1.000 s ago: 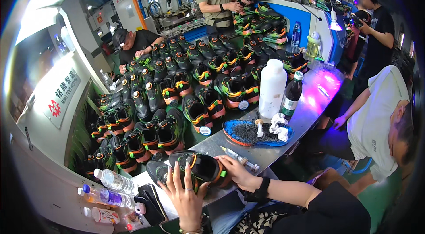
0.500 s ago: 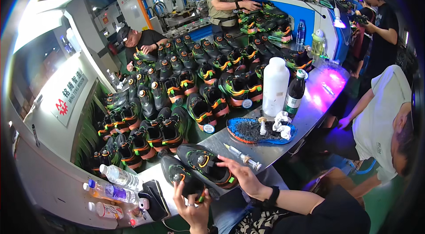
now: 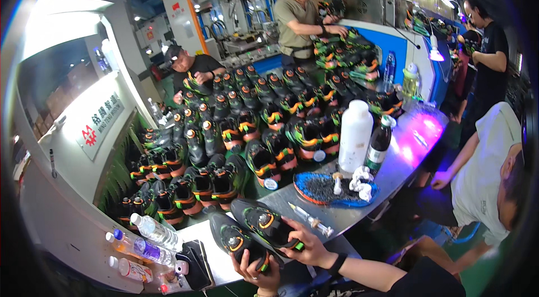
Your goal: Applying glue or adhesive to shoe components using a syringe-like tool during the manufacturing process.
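Two black shoes with green and orange trim lie side by side at the near edge of the metal table. My left hand (image 3: 259,275) is closed round the heel of the left shoe (image 3: 224,228), a ring on one finger. The heel of the right shoe (image 3: 251,214) is in my right hand (image 3: 307,245), fingers curled over its side and collar. Each shoe has a round dial on its tongue. Just right of the right shoe lies a syringe (image 3: 311,218). Beyond it rests a blue and orange sole-shaped tray (image 3: 311,187) with black bits and crumpled white tissue (image 3: 364,187).
A white bottle (image 3: 355,138) and a dark bottle (image 3: 378,144) stand behind the tray. Rows of similar shoes (image 3: 261,168) fill the far side. At left lie plastic bottles (image 3: 157,231) and a black phone (image 3: 196,263). Co-workers sit and stand around; one in white (image 3: 488,168) is close at right.
My right hand has gone from spread fingers beside the right shoe to gripping its heel. My left fingers have wrapped further round the left shoe. The view has tilted slightly upward.
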`<state>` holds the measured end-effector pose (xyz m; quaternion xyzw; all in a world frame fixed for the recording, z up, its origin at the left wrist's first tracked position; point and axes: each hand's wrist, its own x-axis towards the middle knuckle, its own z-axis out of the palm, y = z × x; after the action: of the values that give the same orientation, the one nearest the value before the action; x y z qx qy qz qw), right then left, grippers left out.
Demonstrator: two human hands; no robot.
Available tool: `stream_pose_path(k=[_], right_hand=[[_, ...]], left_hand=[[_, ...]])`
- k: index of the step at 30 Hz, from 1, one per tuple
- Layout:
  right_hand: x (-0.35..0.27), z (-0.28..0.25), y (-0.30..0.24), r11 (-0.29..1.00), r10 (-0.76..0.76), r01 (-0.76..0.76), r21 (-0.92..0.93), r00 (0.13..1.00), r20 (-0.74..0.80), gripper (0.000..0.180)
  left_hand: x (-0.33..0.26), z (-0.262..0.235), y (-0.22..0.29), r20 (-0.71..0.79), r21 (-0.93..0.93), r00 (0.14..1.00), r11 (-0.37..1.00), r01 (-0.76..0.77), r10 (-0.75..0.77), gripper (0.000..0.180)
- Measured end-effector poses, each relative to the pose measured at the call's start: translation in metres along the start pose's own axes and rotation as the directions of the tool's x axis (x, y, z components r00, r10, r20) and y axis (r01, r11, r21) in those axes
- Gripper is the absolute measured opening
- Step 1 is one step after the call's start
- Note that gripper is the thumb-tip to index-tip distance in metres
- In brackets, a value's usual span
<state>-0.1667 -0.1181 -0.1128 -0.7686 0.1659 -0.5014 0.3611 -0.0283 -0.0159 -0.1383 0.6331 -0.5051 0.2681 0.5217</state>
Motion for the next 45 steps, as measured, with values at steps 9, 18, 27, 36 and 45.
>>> stream_pose_path(k=[9, 18, 27, 36, 45], right_hand=[[-0.009, 0.004, 0.004, 1.0, -0.017, 0.016, -0.006, 0.999, -0.04, 0.041], [-0.003, 0.0, 0.009, 0.999, -0.034, 0.034, 0.01, 0.999, -0.008, 0.041], [-0.004, -0.002, 0.01, 0.999, -0.018, 0.018, 0.032, 1.0, 0.009, 0.041], [-0.006, -0.005, 0.011, 0.999, -0.035, 0.035, 0.018, 0.999, 0.014, 0.044], [-0.007, -0.005, 0.009, 0.998, -0.045, 0.045, 0.051, 0.999, 0.008, 0.043]], left_hand=[[-0.036, 0.007, -0.015, 0.042, -0.133, 0.99, 0.981, 0.14, -0.136, 0.026], [0.001, -0.005, 0.004, 0.07, -0.038, 0.998, 0.999, 0.004, -0.001, 0.035], [0.001, -0.005, 0.002, 0.078, -0.035, 0.997, 0.999, -0.004, 0.007, 0.036], [0.0, -0.003, 0.005, 0.061, -0.055, 0.998, 0.998, -0.03, 0.034, 0.035], [0.001, -0.004, 0.008, 0.086, -0.036, 0.996, 0.999, -0.016, 0.019, 0.033]])
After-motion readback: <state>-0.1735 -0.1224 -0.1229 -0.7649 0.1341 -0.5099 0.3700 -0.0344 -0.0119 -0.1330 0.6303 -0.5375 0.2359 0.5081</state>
